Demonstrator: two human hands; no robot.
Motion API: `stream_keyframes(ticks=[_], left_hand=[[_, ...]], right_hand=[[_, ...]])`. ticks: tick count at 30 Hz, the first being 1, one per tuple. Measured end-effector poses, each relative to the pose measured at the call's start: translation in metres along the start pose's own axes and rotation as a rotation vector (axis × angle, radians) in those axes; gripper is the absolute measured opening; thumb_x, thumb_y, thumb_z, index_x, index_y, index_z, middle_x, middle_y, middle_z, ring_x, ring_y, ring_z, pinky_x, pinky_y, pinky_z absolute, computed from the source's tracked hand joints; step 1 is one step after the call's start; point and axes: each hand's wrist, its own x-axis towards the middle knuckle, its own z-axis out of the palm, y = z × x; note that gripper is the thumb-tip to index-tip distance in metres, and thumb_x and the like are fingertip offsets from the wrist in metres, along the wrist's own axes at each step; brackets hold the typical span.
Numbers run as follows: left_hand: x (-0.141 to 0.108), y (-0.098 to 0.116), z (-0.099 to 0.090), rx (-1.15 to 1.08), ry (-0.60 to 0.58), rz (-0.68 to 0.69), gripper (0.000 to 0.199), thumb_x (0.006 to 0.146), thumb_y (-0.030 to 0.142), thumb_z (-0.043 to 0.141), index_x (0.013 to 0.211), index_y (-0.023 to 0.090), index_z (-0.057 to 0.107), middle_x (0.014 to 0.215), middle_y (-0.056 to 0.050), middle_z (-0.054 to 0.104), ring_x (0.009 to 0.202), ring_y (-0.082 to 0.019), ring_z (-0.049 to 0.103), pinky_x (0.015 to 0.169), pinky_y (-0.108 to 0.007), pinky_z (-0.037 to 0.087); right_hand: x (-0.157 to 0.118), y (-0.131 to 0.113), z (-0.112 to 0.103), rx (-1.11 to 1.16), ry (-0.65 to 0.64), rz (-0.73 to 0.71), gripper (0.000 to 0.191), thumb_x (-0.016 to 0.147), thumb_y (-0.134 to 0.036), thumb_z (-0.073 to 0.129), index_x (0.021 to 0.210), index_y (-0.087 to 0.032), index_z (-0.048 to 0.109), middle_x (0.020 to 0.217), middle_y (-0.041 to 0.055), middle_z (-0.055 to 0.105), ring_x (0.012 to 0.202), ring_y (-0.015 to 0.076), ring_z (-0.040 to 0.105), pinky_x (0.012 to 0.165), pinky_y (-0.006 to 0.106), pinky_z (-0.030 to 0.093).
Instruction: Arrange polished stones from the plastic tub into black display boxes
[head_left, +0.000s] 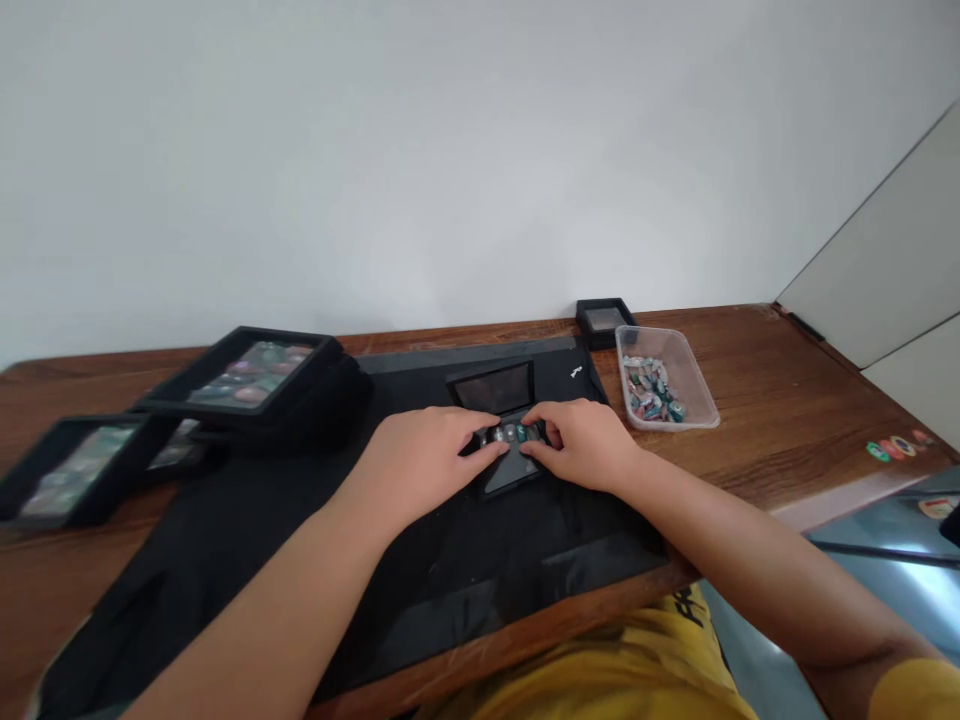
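Observation:
An open black case (496,390) with a raised lid stands on a black mat (450,590) in the middle of the table. Across its base lies a row of shiny grey and teal stones (511,433). My left hand (427,450) has its thumb and fingers closed around the left end of the row. At the right end, my right hand (585,440) pinches the stones between thumb and fingers. The fingertips of both hands cover the row's ends and part of the case.
A clear plastic tub (701,395) of mixed stones stands on the wooden table (780,400) at the right, beside a small black box (592,325). Black window-lidded boxes with stones (251,375) are stacked at the left. Round stickers (892,449) mark the right edge.

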Motion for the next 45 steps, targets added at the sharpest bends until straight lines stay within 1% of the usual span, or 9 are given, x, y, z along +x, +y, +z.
stream_keyframes(ticks=[4, 8, 13, 17, 20, 23, 29, 38, 45], left_hand=[[0.0, 0.0, -0.001, 0.017, -0.01, -0.008, 0.039, 0.097, 0.051, 0.056, 0.124, 0.036, 0.08, 0.087, -0.003, 0.081, 0.088, -0.028, 0.076, 0.071, -0.032, 0.047], [-0.001, 0.002, -0.003, 0.041, -0.057, -0.021, 0.038, 0.097, 0.051, 0.059, 0.127, 0.039, 0.078, 0.086, -0.002, 0.08, 0.087, -0.027, 0.075, 0.067, -0.031, 0.043], [-0.001, -0.005, -0.003, 0.021, -0.031, -0.028, 0.041, 0.094, 0.054, 0.064, 0.128, 0.035, 0.078, 0.083, -0.002, 0.078, 0.083, -0.027, 0.074, 0.064, -0.031, 0.043], [-0.001, -0.015, -0.002, -0.034, 0.007, -0.059, 0.036, 0.087, 0.054, 0.071, 0.116, 0.036, 0.082, 0.077, 0.0, 0.075, 0.076, -0.024, 0.073, 0.06, -0.029, 0.042], [0.0, -0.017, -0.002, -0.07, 0.002, -0.05, 0.028, 0.086, 0.053, 0.071, 0.105, 0.037, 0.084, 0.074, 0.001, 0.074, 0.072, -0.021, 0.071, 0.058, -0.028, 0.04], [0.0, -0.017, -0.003, -0.074, -0.017, -0.057, 0.025, 0.086, 0.053, 0.071, 0.101, 0.037, 0.085, 0.072, 0.001, 0.073, 0.067, -0.02, 0.068, 0.057, -0.029, 0.038], [0.0, -0.018, -0.003, -0.07, -0.021, -0.037, 0.027, 0.088, 0.055, 0.069, 0.101, 0.038, 0.085, 0.071, 0.001, 0.072, 0.063, -0.019, 0.065, 0.056, -0.029, 0.037], [0.0, -0.016, -0.002, -0.057, -0.024, 0.011, 0.029, 0.088, 0.052, 0.065, 0.102, 0.037, 0.085, 0.066, 0.001, 0.069, 0.062, -0.019, 0.064, 0.057, -0.03, 0.037], [-0.001, -0.017, -0.007, -0.07, 0.031, 0.039, 0.034, 0.091, 0.053, 0.059, 0.104, 0.037, 0.085, 0.064, 0.001, 0.066, 0.061, -0.019, 0.061, 0.058, -0.03, 0.036]], right_hand=[[-0.001, -0.001, -0.001, 0.005, -0.009, 0.003, 0.028, 0.095, -0.035, 0.075, 0.121, -0.024, 0.076, 0.08, -0.0008, 0.074, 0.078, 0.017, 0.066, 0.062, 0.028, 0.03], [-0.001, -0.001, -0.002, 0.018, -0.005, 0.003, 0.029, 0.093, -0.033, 0.077, 0.121, -0.025, 0.076, 0.079, -0.0015, 0.073, 0.077, 0.0163, 0.065, 0.062, 0.027, 0.03], [-0.002, -0.001, -0.002, 0.025, 0.001, 0.0, 0.029, 0.092, -0.033, 0.078, 0.12, -0.025, 0.077, 0.078, -0.0019, 0.072, 0.076, 0.0159, 0.064, 0.062, 0.027, 0.029], [-0.002, 0.0, -0.002, 0.023, 0.004, 0.004, 0.031, 0.091, -0.035, 0.079, 0.12, -0.025, 0.077, 0.079, -0.002, 0.072, 0.076, 0.0156, 0.064, 0.062, 0.027, 0.029], [-0.003, 0.0, -0.003, 0.019, 0.0, 0.002, 0.03, 0.091, -0.035, 0.08, 0.12, -0.025, 0.077, 0.078, -0.0022, 0.072, 0.076, 0.0157, 0.064, 0.063, 0.027, 0.029], [-0.003, 0.001, -0.003, 0.022, 0.001, 0.001, 0.031, 0.091, -0.035, 0.08, 0.12, -0.025, 0.077, 0.077, -0.0024, 0.071, 0.076, 0.0157, 0.063, 0.063, 0.027, 0.029], [-0.004, 0.002, -0.003, 0.033, 0.001, -0.003, 0.031, 0.091, -0.036, 0.081, 0.12, -0.025, 0.077, 0.078, -0.0022, 0.072, 0.075, 0.0152, 0.063, 0.063, 0.027, 0.03], [-0.004, 0.002, -0.004, 0.03, -0.002, 0.002, 0.03, 0.091, -0.036, 0.08, 0.119, -0.025, 0.077, 0.077, -0.0022, 0.072, 0.075, 0.0153, 0.064, 0.063, 0.027, 0.029], [-0.005, 0.002, -0.005, 0.035, 0.001, -0.002, 0.03, 0.091, -0.034, 0.081, 0.119, -0.024, 0.077, 0.076, -0.0024, 0.071, 0.074, 0.0152, 0.063, 0.063, 0.027, 0.029]])
